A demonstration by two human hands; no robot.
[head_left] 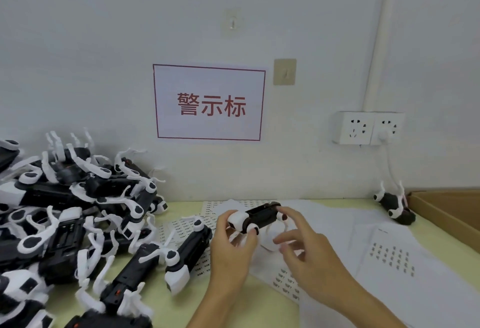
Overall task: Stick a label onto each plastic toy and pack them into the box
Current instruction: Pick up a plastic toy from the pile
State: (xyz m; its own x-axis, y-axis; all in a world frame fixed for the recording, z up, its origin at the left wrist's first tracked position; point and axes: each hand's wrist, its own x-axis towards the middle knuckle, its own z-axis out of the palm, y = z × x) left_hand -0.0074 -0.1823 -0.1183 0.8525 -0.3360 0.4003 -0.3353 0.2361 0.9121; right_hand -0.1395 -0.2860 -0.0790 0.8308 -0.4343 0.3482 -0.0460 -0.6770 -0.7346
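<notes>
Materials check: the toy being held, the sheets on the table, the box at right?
Toy in the left hand: looks like hard plastic, matte black body with white parts; white legs look fuzzy-edged, possibly blur. Sheets: thin white paper, small printed labels in rows. Box: brown cardboard, dull surface, folded flap.

Bench layout, seen from the front

A toy pile (78, 218) fills the bench's (181, 299) left side; label sheets (337, 249) cover the middle and right. One toy (255, 217) is held above the sheets between both hands. Another toy (394, 205) lies at the back edge, just left of the box (446, 213) in the right corner.
</notes>
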